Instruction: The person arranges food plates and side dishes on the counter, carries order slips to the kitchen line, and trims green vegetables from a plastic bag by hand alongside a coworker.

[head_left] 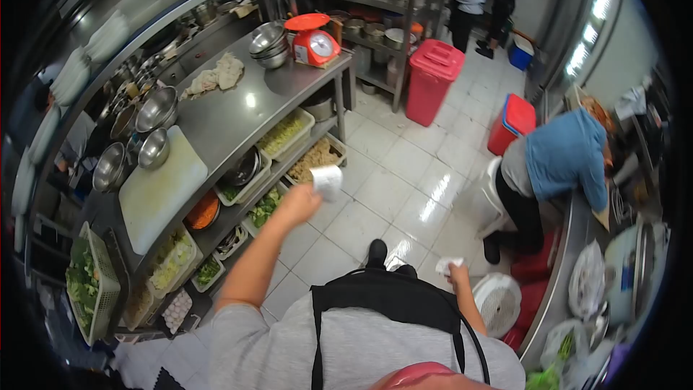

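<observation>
My left hand (pixel 299 204) reaches out over the floor beside the steel table, its fingers closed on a white paper slip (pixel 327 182) with faint print. Lower down on the right, my right hand (pixel 458 272) pinches a small crumpled white piece of paper (pixel 447 266). Near that hand stands a round white perforated lid or basket (pixel 497 299). The two hands are far apart.
Left, a steel table (pixel 245 112) bears a cutting board (pixel 162 188), metal bowls (pixel 154 149) and a red scale (pixel 315 46); vegetable trays sit below. A pink bin (pixel 434 81) stands ahead. A person in blue (pixel 567 152) bends at the right; two people stand far back.
</observation>
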`<move>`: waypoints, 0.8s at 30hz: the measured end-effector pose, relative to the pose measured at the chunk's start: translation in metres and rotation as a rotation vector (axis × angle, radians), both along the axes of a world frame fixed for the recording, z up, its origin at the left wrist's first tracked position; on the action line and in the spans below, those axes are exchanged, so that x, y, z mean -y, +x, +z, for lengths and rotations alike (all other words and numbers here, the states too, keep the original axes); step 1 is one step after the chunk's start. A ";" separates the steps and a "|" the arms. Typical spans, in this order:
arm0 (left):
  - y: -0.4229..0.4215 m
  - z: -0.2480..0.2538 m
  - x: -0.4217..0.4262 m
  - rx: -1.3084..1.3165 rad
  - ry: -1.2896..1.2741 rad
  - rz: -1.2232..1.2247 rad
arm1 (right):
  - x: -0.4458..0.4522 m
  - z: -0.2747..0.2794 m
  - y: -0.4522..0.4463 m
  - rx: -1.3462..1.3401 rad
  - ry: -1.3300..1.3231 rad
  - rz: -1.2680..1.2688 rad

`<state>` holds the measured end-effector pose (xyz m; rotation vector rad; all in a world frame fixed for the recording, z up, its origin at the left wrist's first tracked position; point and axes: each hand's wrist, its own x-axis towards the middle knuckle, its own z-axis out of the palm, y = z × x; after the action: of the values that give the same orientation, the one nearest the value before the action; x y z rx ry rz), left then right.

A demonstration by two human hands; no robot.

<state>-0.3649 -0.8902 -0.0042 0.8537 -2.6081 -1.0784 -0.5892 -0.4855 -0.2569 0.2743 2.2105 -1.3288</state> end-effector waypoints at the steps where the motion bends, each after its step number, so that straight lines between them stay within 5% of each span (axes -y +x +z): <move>1: -0.010 0.013 0.023 -0.029 0.001 0.095 | 0.000 -0.009 -0.011 0.049 -0.004 -0.021; 4: -0.041 0.046 0.103 -0.263 -0.027 0.175 | 0.006 -0.101 -0.067 -0.069 0.042 0.062; 6: -0.055 0.065 0.169 -0.343 -0.076 0.249 | 0.053 -0.080 -0.097 -0.145 0.099 0.235; 8: -0.065 0.105 0.217 -0.371 -0.170 0.384 | 0.131 0.041 -0.108 -0.178 0.170 0.457; 11: -0.071 0.187 0.261 -0.579 -0.227 0.533 | 0.203 -0.028 -0.189 -0.449 0.303 0.707; 14: -0.071 0.260 0.309 -0.688 -0.235 0.565 | 0.290 -0.018 -0.230 -0.430 0.168 0.773; 17: -0.072 0.318 0.368 -0.817 -0.320 0.528 | 0.353 -0.001 -0.229 -0.855 0.195 0.713; 18: -0.075 0.337 0.387 -0.839 -0.364 0.518 | 0.369 0.001 -0.234 -0.620 0.124 0.783; 21: -0.081 0.390 0.437 -0.950 -0.376 0.457 | 0.385 0.018 -0.212 -0.646 0.189 0.728; 24: -0.073 0.433 0.513 -1.047 -0.309 0.505 | 0.383 -0.040 -0.215 -0.427 0.210 0.739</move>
<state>-0.4384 -1.4029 0.4292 0.5778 -1.5115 -0.6644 -0.8037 -0.8686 -0.2973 -0.7547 2.4200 -0.7857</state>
